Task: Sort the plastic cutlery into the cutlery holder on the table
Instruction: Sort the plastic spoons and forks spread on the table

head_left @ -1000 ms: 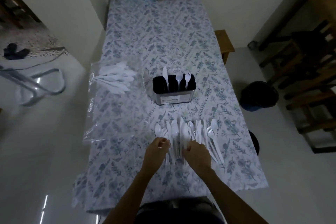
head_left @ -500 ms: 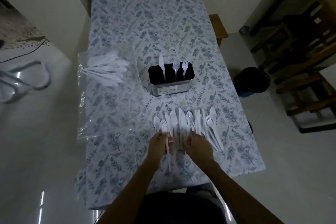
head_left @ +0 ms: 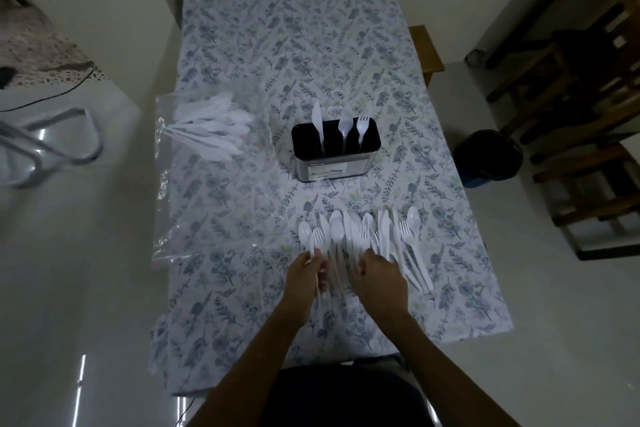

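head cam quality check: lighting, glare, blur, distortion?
Head view: dim overall, dark toward the corners; glare streaks on the glossy floor at lower left; wide-angle bending of the table edges and walls; slight motion blur on the left hand, right hand and loose cutlery; cutlery holder stays fairly sharp, its label unreadable.

floral tablecloth [head_left: 294,45], black bin [head_left: 488,158], wooden chairs [head_left: 568,87]

A cutlery holder [head_left: 335,152] is seen at frame centre on a floral tablecloth [head_left: 263,28], with a knife, spoon and fork stood in it. Below it, loose white cutlery [head_left: 367,236] is spread. A fork [head_left: 317,243] is pinched by the left hand [head_left: 306,279]; the right hand [head_left: 379,279] is laid over the handles.
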